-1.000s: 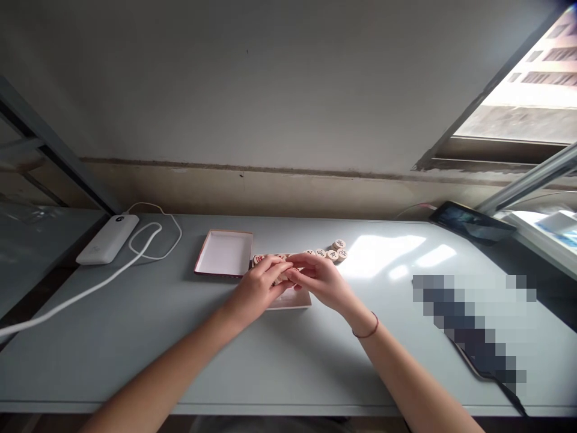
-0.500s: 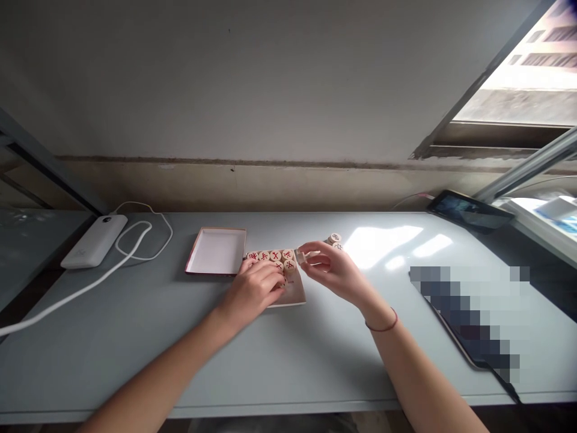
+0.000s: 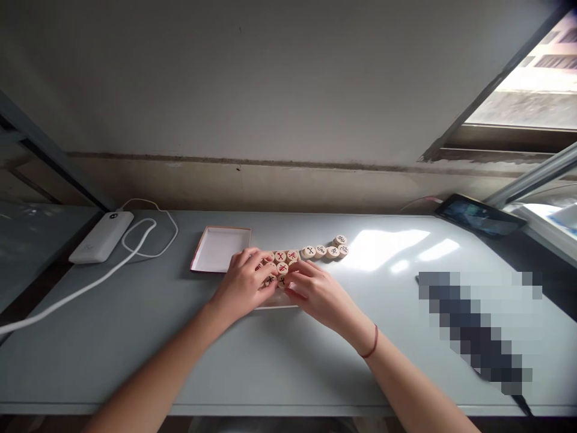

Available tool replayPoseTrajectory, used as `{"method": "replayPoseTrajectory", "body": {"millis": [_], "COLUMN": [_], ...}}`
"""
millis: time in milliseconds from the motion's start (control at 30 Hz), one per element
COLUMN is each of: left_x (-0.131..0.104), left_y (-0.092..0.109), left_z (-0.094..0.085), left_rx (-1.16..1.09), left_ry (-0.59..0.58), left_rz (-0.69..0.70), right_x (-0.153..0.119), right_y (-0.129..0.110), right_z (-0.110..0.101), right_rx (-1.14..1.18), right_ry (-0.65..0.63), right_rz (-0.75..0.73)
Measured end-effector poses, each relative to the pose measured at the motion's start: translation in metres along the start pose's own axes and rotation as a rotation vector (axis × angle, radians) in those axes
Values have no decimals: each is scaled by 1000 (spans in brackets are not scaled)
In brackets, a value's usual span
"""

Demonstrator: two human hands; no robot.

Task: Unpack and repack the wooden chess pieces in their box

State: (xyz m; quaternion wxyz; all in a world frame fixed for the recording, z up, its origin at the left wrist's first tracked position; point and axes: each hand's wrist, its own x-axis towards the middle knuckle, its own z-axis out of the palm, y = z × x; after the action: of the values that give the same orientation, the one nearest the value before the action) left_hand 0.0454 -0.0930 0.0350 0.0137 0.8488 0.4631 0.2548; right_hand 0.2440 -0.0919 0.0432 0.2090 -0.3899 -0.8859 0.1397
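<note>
Discs [image 3: 332,252] beside box [image 3: 277,302] run left to right, just beyond the nearer right hand [image 3: 319,292]; it and left hand [image 3: 243,281] curl narrowly, grip unclear.

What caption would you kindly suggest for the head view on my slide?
Left hand and right hand at round, character-marked pieces in a shallow box, with more pieces just outside.

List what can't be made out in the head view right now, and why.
All in head view:
Some pieces in the box: partly covered by the left hand.
Box's right side: mostly behind the right hand.
Dark object at right: masked by pixelation.
White cable, one end: cut off by the left edge.
Screen: picture too small and dim.
</note>
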Motion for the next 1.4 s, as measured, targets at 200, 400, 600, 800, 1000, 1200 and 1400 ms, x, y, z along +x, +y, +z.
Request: {"method": "replayPoseTrajectory", "body": {"millis": [200, 400, 600, 800, 1000, 1200, 1400], "left_x": [-1, -3, -4, -5, -3, -1, 16], "left_y": [4, 7, 6, 6, 11, 9, 14], "left_z": [-1, 4, 7, 8, 8, 8, -1], "left_rx": [-38, -48, -61, -71, -46, -27, 7], "left_ry": [-77, -81, -23, -35, 44, 88, 137], "left_rz": [23, 44, 47, 47, -6, -5, -48], "right_x": [0, 2, 15, 38, 40, 40, 29], "right_y": [4, 12, 78, 120, 123, 127, 77], "right_z": [6, -8, -38, -45, -42, -44, -52], "right_rx": [-108, 73, -278, -280, -379, -367, 99], "right_ry": [10, 24, 288, -118, -107, -47, 348], "right_rz": [-51, -18, 588, 865, 826, 795, 671]}}
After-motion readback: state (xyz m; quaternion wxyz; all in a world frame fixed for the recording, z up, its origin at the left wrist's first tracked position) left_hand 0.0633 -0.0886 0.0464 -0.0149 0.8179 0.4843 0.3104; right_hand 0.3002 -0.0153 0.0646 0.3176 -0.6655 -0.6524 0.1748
